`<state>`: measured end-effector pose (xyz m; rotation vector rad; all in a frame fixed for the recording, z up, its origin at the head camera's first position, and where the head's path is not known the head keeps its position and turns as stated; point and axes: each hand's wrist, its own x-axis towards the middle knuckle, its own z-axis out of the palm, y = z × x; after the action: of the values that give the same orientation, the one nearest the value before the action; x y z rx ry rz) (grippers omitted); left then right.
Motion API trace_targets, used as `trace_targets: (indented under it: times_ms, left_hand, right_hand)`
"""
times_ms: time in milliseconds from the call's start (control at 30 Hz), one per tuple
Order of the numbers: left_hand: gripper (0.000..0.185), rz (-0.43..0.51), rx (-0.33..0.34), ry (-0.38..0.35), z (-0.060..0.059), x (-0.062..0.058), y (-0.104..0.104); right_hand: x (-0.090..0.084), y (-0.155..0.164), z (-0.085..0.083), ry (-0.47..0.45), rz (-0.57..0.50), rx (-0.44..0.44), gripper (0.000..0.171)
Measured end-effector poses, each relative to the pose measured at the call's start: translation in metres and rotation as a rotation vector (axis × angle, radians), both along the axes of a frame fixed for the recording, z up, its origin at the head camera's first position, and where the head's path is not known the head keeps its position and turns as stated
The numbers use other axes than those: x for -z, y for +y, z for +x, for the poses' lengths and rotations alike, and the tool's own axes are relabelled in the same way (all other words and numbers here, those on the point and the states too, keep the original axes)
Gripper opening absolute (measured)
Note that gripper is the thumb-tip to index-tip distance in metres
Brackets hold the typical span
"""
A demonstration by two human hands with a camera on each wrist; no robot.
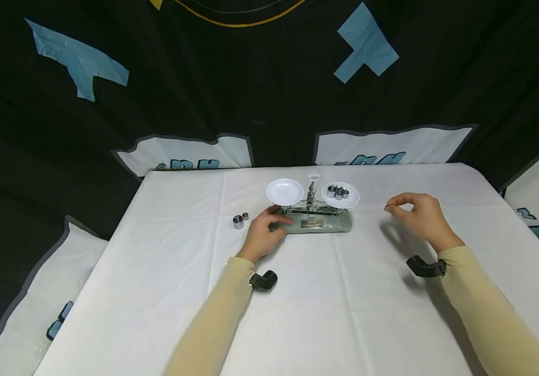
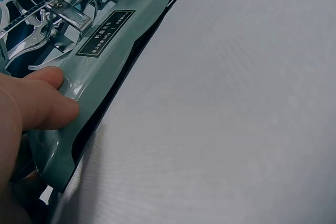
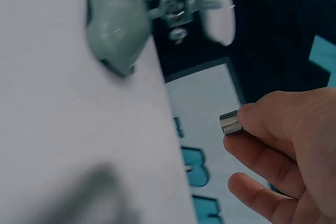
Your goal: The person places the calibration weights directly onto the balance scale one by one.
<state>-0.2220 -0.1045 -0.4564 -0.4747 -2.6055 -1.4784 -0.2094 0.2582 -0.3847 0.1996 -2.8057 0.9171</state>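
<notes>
A grey-green balance scale (image 1: 318,222) stands mid-table with two white pans. Its left pan (image 1: 284,191) is bare; its right pan (image 1: 340,195) carries several small metal weights (image 1: 337,191). My left hand (image 1: 264,232) holds the left end of the scale's base (image 2: 100,77), the thumb pressed on its top. My right hand (image 1: 417,215) hovers to the right of the scale and pinches a small metal weight (image 3: 231,123) between thumb and fingers. Two more metal weights (image 1: 239,221) sit on the cloth left of the left hand.
A white cloth (image 1: 297,303) covers the table; its far edge runs just behind the scale. Black fabric with blue and white patches (image 1: 368,44) hangs around it. Black wrist straps (image 1: 426,267) sit on both wrists.
</notes>
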Motion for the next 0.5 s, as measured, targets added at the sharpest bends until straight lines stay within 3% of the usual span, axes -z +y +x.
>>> trace_targets:
  times_ms: [233, 500]
  left_hand:
    - [0.025, 0.004, 0.003, 0.006, 0.000, 0.000, -0.001]
    - [0.026, 0.013, 0.003, 0.007, 0.000, -0.001, 0.000]
  right_hand:
    - [-0.025, -0.011, -0.007, 0.027, 0.018, -0.024, 0.016]
    - [-0.037, -0.029, -0.012, 0.013, 0.001, -0.074, 0.016]
